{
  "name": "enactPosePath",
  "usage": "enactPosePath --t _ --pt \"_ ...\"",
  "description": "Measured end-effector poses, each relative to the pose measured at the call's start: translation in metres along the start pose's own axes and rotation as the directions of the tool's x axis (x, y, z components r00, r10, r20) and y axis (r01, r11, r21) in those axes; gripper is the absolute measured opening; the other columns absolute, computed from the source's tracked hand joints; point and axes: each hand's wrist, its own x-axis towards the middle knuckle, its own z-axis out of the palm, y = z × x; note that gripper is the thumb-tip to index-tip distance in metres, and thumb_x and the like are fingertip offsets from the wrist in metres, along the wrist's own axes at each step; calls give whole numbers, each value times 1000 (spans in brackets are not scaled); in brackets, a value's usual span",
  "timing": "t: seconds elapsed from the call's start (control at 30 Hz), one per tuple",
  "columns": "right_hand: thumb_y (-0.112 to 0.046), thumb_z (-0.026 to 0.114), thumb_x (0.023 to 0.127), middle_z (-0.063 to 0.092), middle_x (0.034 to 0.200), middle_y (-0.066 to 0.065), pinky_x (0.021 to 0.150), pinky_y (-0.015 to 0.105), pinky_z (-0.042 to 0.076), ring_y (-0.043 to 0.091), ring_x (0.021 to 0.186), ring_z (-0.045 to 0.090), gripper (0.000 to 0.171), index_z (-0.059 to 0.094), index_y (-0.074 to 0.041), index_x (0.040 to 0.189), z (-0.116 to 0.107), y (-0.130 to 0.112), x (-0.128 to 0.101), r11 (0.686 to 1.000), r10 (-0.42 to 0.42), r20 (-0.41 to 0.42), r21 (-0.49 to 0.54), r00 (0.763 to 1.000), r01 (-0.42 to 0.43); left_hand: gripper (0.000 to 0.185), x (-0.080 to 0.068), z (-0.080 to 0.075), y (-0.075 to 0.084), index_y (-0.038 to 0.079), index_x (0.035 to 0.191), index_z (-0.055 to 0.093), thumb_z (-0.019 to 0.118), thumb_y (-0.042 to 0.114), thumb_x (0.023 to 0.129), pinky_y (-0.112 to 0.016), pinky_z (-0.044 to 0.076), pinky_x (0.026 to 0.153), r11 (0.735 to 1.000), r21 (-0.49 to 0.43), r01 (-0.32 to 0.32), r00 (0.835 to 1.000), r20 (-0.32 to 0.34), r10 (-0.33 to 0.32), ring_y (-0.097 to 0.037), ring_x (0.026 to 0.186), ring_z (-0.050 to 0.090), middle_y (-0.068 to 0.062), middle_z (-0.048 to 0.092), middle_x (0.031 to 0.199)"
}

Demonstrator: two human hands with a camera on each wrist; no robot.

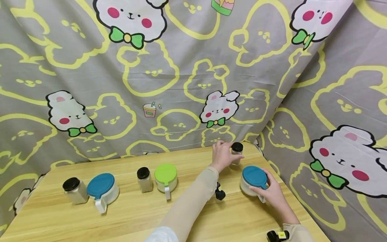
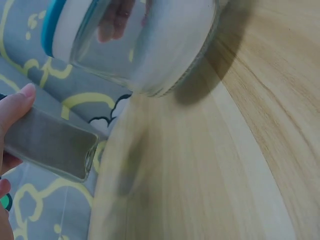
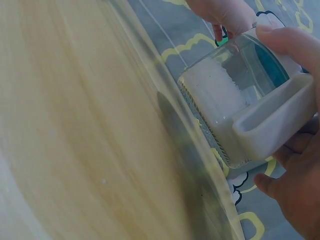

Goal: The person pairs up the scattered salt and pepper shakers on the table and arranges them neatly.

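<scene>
At the table's back right corner, my left hand (image 1: 222, 156) grips a small clear spice jar with a black lid (image 1: 237, 147). In the left wrist view, the thumb lies along this spice jar (image 2: 50, 142), and its base is raised off the wood. Closer to me, my right hand (image 1: 274, 194) holds a round glass seasoning jar with a blue lid (image 1: 254, 177) and a white handle. White grains fill part of that seasoning jar (image 3: 212, 95) in the right wrist view. It is tilted there, its shadow lying apart on the table.
On the wooden table (image 1: 130, 218), a green-lidded seasoning jar (image 1: 165, 174) stands beside a black-lidded spice jar (image 1: 145, 181). Farther left are another blue-lidded seasoning jar (image 1: 101, 185) and a black-lidded spice jar (image 1: 77, 193). A patterned grey curtain (image 1: 181, 84) borders the back and right edges.
</scene>
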Motion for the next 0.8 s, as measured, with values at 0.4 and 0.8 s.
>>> enactPosePath --t 0.4,0.8 --pt "-17 81 78 38 146 30 105 65 32 51 137 34 91 26 3 149 4 1 3 1000 -22 -25 12 999 22 79 -6 -16 -4 23 131 63 72 71 69 -37 35 95 999 -32 16 999 -36 -17 -17 114 50 9 70 121" --pt "-21 81 78 35 149 31 109 68 26 52 140 28 92 27 2 148 9 -5 2 1000 2 -53 -7 999 -2 72 -15 -31 -3 24 127 65 75 66 70 -40 35 97 998 -41 55 997 -53 -57 -19 118 50 8 70 121"
